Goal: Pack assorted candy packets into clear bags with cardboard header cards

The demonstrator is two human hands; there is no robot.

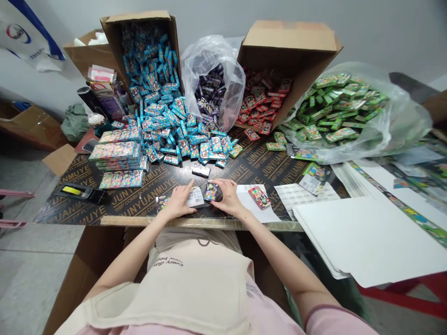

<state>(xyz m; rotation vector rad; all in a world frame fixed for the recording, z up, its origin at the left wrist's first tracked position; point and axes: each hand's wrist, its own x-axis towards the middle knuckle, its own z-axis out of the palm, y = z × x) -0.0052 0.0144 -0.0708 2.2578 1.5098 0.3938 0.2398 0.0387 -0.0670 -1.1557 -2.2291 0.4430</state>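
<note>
Your left hand point(178, 201): half open, fingers against clear plastic sleeve point(194, 197), on black plywood tabletop point(244, 163). Your right hand point(227, 196): curled, gripping small multicoloured foil packet point(211, 191) against tabletop. Packet sits between hands, near table edge. Red foil packet point(259, 197) lies on white paper sheet point(252, 209), right of hands. Heap of blue foil packets point(167, 125) spills from brown cardboard box point(111, 42) beyond hands; shrink-wrapped multicoloured stacks point(117, 158) at left.

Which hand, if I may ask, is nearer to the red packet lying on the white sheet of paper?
The right hand is nearer, just left of the red packet and not touching it; the left hand lies farther left, beyond the right hand.
</note>
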